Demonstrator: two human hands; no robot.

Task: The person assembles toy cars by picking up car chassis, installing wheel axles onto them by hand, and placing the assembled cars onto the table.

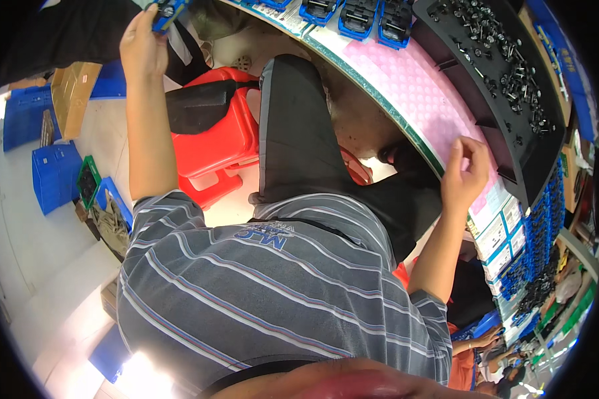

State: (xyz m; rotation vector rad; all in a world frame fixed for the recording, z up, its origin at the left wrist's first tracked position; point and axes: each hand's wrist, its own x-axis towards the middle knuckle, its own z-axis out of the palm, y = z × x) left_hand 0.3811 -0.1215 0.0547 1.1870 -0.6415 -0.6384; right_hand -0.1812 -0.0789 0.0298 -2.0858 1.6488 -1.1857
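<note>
A: Position of hands?

B: Well apart, one on each side of the body. Left hand (143, 50) is stretched out forward; right hand (466, 174) is over the table (383, 101).

A: Left hand, contents?

B: A blue toy car (168, 14), gripped at the fingertips. It sits just ahead of the hand, partly cut off by the edge of view, well apart from the right hand.

A: Right hand?

B: Fingers loosely curled, thumb standing off from the bent forefinger. It is above the near part of a pink sheet (406, 86); from this angle I cannot tell whether it touches.

A: Nearest to it?

B: A long black tray (471, 93), just to its right and running forward of it. Inside, small black and silver pieces (522, 83) lie scattered. Blue parts (539, 233) are heaped to the right of that hand and closer to the wearer.

A: Other toy cars?

B: A row of blue cars (357, 18), black faces up, forward and left of the right hand, well to the right of the left one.

A: Between the hands?

B: A red stool (216, 149), nearer the left, a black bag (203, 106) lying on it.

A: Outside the left hand?

B: A cardboard box (75, 93) and a blue box (56, 174), both to its left.
</note>
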